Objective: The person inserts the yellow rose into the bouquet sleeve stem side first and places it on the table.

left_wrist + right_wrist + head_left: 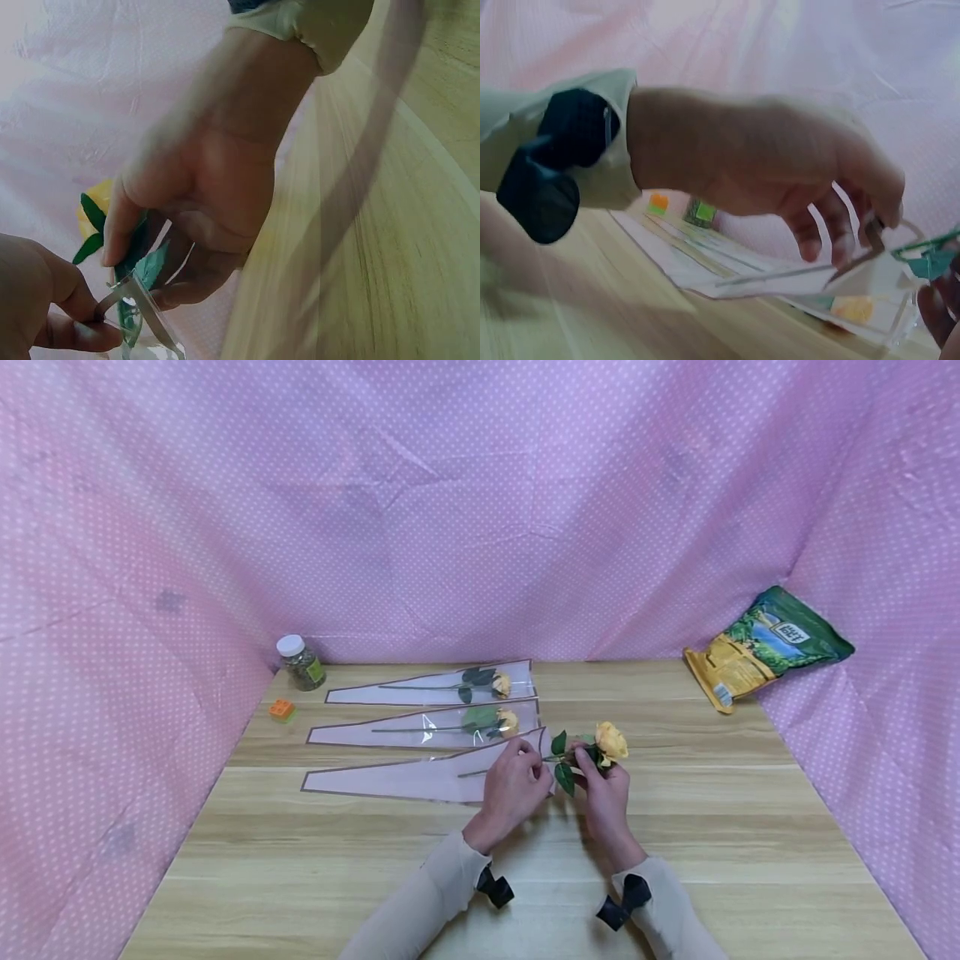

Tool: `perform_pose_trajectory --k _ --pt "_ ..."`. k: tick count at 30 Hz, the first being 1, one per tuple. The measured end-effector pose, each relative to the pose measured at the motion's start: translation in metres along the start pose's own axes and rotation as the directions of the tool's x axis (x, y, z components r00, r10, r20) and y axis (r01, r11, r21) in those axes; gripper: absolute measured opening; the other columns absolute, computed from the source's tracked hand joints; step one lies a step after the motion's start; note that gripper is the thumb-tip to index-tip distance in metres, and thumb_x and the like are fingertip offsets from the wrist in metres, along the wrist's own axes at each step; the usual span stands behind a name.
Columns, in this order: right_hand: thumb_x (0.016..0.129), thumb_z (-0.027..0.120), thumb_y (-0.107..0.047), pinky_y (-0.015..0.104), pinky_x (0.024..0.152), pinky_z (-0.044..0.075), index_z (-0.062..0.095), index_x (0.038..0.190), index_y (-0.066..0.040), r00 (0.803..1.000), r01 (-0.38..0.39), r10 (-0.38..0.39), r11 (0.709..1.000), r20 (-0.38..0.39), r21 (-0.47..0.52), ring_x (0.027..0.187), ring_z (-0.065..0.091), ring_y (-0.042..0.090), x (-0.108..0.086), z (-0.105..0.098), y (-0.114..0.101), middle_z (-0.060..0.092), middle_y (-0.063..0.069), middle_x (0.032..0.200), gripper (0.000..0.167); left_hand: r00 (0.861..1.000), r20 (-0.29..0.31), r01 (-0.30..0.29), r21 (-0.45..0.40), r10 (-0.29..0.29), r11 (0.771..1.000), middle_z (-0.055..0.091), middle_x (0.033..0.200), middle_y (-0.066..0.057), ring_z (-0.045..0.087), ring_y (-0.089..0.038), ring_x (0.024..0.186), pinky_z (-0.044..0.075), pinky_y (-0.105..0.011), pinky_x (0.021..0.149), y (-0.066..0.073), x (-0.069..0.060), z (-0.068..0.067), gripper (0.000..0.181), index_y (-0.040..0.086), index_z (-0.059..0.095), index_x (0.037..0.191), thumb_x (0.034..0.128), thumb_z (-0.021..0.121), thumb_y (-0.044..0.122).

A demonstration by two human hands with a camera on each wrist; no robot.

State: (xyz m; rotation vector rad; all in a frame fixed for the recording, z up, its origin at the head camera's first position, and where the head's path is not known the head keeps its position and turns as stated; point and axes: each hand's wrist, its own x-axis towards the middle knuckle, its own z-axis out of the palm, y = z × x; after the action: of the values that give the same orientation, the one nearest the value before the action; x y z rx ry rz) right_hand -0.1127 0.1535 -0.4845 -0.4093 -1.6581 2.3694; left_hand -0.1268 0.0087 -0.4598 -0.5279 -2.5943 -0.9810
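My left hand (513,785) pinches the wide mouth edge of a clear, brown-edged flower sleeve (397,781) lying on the table. In my right hand (609,802) is a yellow artificial rose (611,741), gripped just below its bloom. The rose's green stem runs through the mouth into the sleeve, while its bloom and leaves (565,778) stay outside. In the left wrist view, thumb and fingers of the left hand (45,300) hold the sleeve's rim (150,315) beside the leaves. Two more sleeves, the middle one (352,734) and the far one (360,695), each contain a yellow rose.
On the wooden table (712,877), a jar with a white lid (302,664) and an orange and green toy brick (282,710) stand at the far left. A green and yellow bag (772,643) leans at the right back. Pink dotted cloth (480,510) hangs behind.
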Motion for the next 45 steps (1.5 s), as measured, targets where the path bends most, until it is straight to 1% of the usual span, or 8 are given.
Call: perform_pose_trajectory --k 5,9,16,23,31,37,41,45 --pt "0.098 0.064 -0.024 0.023 0.075 0.058 0.068 0.109 -0.011 0.998 -0.050 0.050 0.999 -0.044 -0.011 0.084 0.069 0.003 -0.004 0.005 -0.003 0.072 -0.012 0.089 0.017 1.000 0.006 -0.019 0.010 0.019 1.000 0.066 0.093 -0.004 0.060 -0.013 0.071 0.041 -0.014 0.057 0.000 -0.001 0.001 0.014 0.011 0.073 0.068 0.0818 0.069 0.014" --pt "0.097 0.065 -0.024 0.021 0.078 0.055 0.069 0.114 -0.011 0.997 -0.066 0.064 0.997 -0.052 -0.032 0.088 0.067 0.001 -0.005 0.007 0.001 0.072 -0.016 0.093 0.022 0.999 -0.004 -0.036 0.022 0.036 0.999 0.066 0.093 -0.004 0.061 -0.013 0.072 0.043 -0.016 0.058 0.000 -0.001 0.002 0.016 0.011 0.072 0.066 0.0819 0.070 0.014" --pt "0.096 0.067 -0.024 0.018 0.080 0.048 0.072 0.101 -0.021 0.994 -0.086 0.083 0.996 -0.077 -0.034 0.091 0.063 -0.002 -0.006 0.009 0.007 0.072 -0.020 0.091 0.008 0.999 0.001 -0.053 0.033 0.053 0.998 0.065 0.093 -0.003 0.060 -0.012 0.072 0.042 -0.015 0.057 0.001 -0.001 0.001 0.016 0.012 0.071 0.065 0.0809 0.070 0.014" --pt "0.097 0.065 -0.022 0.016 0.087 0.051 0.069 0.109 -0.013 0.996 -0.075 0.075 0.997 -0.050 -0.004 0.100 0.065 -0.002 -0.008 0.011 0.011 0.073 -0.018 0.094 0.016 0.999 0.015 -0.051 0.033 0.051 0.998 0.065 0.093 -0.002 0.060 -0.012 0.074 0.043 -0.016 0.058 0.003 -0.001 0.000 0.015 0.012 0.072 0.067 0.0812 0.070 0.014" --pt "0.097 0.065 -0.023 0.015 0.090 0.051 0.067 0.118 -0.006 0.997 -0.051 0.051 0.999 -0.062 -0.001 0.104 0.064 -0.002 -0.009 0.012 0.013 0.072 -0.017 0.097 0.027 0.999 0.023 -0.044 0.032 0.043 0.999 0.065 0.094 -0.002 0.060 -0.012 0.074 0.043 -0.016 0.059 0.004 -0.001 -0.001 0.016 0.012 0.071 0.066 0.0817 0.070 0.015" --pt "0.097 0.066 -0.024 0.014 0.090 0.051 0.066 0.123 -0.005 0.993 -0.096 0.094 0.995 -0.070 -0.014 0.104 0.064 -0.004 -0.010 0.013 0.014 0.073 -0.019 0.098 0.032 0.999 0.024 -0.048 0.041 0.047 0.998 0.065 0.094 -0.002 0.060 -0.012 0.074 0.043 -0.016 0.059 0.004 -0.001 0.002 0.017 0.012 0.070 0.065 0.0815 0.070 0.016" --pt "0.097 0.066 -0.025 0.014 0.089 0.052 0.064 0.126 -0.003 0.993 -0.096 0.095 0.995 -0.068 -0.007 0.103 0.064 -0.004 -0.010 0.014 0.015 0.073 -0.019 0.098 0.036 0.998 0.020 -0.056 0.049 0.055 0.997 0.065 0.095 -0.003 0.060 -0.013 0.075 0.043 -0.016 0.058 0.005 -0.001 0.003 0.019 0.012 0.068 0.063 0.0815 0.070 0.016" --pt "0.096 0.066 -0.024 0.015 0.085 0.054 0.063 0.127 0.000 0.992 -0.098 0.098 0.995 -0.083 -0.002 0.100 0.066 -0.004 -0.008 0.013 0.018 0.074 -0.017 0.098 0.039 0.997 0.051 -0.064 0.037 0.062 0.997 0.065 0.095 -0.002 0.060 -0.012 0.075 0.042 -0.015 0.058 0.005 0.000 0.001 0.021 0.013 0.068 0.064 0.0843 0.071 0.019"
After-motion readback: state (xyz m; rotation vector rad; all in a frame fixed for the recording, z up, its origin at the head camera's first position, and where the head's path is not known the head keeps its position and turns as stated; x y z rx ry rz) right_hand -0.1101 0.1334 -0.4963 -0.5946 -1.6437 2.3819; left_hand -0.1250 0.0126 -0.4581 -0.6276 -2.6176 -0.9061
